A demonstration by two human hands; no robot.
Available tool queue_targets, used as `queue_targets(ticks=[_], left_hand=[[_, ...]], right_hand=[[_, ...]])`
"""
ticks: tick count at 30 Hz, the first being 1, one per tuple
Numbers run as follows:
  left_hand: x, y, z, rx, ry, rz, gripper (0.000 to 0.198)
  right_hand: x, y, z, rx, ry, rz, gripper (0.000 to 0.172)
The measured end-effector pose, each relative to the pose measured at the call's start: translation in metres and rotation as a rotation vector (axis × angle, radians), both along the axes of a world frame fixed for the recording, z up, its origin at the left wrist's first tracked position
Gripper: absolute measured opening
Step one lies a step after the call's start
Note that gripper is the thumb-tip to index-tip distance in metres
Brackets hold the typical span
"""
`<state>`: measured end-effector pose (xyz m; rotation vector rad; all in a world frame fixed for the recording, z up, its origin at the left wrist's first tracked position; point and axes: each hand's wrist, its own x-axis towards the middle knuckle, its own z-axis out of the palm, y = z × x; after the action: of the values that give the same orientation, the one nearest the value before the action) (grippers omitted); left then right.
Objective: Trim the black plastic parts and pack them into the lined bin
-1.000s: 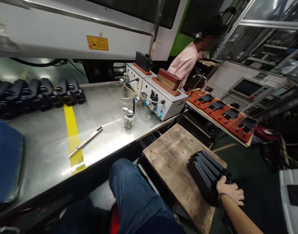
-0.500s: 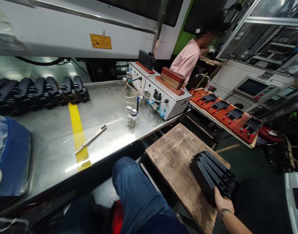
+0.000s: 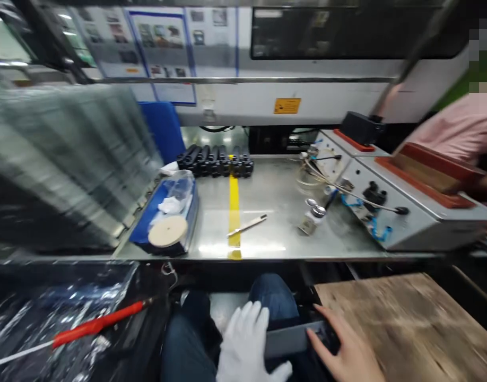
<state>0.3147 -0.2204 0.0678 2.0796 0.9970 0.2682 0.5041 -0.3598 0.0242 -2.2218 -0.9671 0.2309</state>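
My bare right hand (image 3: 342, 339) grips a black plastic part (image 3: 287, 339) above my lap, thumb and fingers around its right end. My left hand (image 3: 243, 339), in a white glove, lies against the part's left end with its fingers stretched out and its thumb apart. The glove hides that end. On the metal bench (image 3: 267, 185) ahead lies a slim knife (image 3: 247, 226) with a pale handle, across a yellow tape strip (image 3: 234, 201). A small bottle (image 3: 311, 220) with a metal top stands to its right. At the back, several black parts (image 3: 215, 161) stand in a row.
On the bench's left, a blue box (image 3: 191, 207) holds plastic bags and a round beige disc (image 3: 167, 231). A red-handled tool (image 3: 98, 323) lies on black plastic at lower left. Grey fixture boxes (image 3: 410, 228) with tubes stand right, above a wooden board (image 3: 406, 318). A person's pink sleeve (image 3: 446, 127) shows beyond.
My view has turned left. My right hand has left the stack of black parts on the wooden board and come to my lap with a black part. My gloved left hand has come into view.
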Motion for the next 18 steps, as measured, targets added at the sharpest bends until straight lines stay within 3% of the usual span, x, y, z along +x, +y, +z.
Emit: queue_targets(ticks=[1, 2, 4, 7, 10, 13, 15, 18], left_hand=[[0.011, 0.001, 0.0, -0.06, 0.126, -0.097, 0.086], [0.017, 0.002, 0.001, -0.104, 0.246, -0.106, 0.08], [0.016, 0.007, 0.004, -0.183, 0.382, 0.01, 0.054], [-0.013, 0.011, 0.01, -0.327, 0.235, 0.261, 0.039], [-0.048, 0.011, 0.018, -0.506, -0.045, 0.519, 0.038], [-0.07, 0.007, 0.024, -0.632, -0.317, 0.657, 0.043], [-0.076, 0.004, 0.026, -0.648, -0.413, 0.705, 0.046], [-0.08, 0.001, 0.027, -0.653, -0.438, 0.784, 0.046]], right_hand=[[-0.009, 0.021, 0.007, 0.028, -0.034, 0.148, 0.049], [-0.018, 0.04, 0.014, 0.05, -0.068, 0.286, 0.047], [-0.028, 0.074, 0.025, 0.074, -0.129, 0.524, 0.048], [-0.011, 0.127, 0.035, 0.075, -0.202, 0.732, 0.044], [0.033, 0.192, 0.037, 0.067, -0.269, 0.713, 0.032], [0.068, 0.249, 0.029, 0.041, -0.305, 0.672, 0.028], [0.08, 0.269, 0.023, 0.024, -0.303, 0.669, 0.028], [0.089, 0.271, 0.02, 0.021, -0.269, 0.658, 0.031]])
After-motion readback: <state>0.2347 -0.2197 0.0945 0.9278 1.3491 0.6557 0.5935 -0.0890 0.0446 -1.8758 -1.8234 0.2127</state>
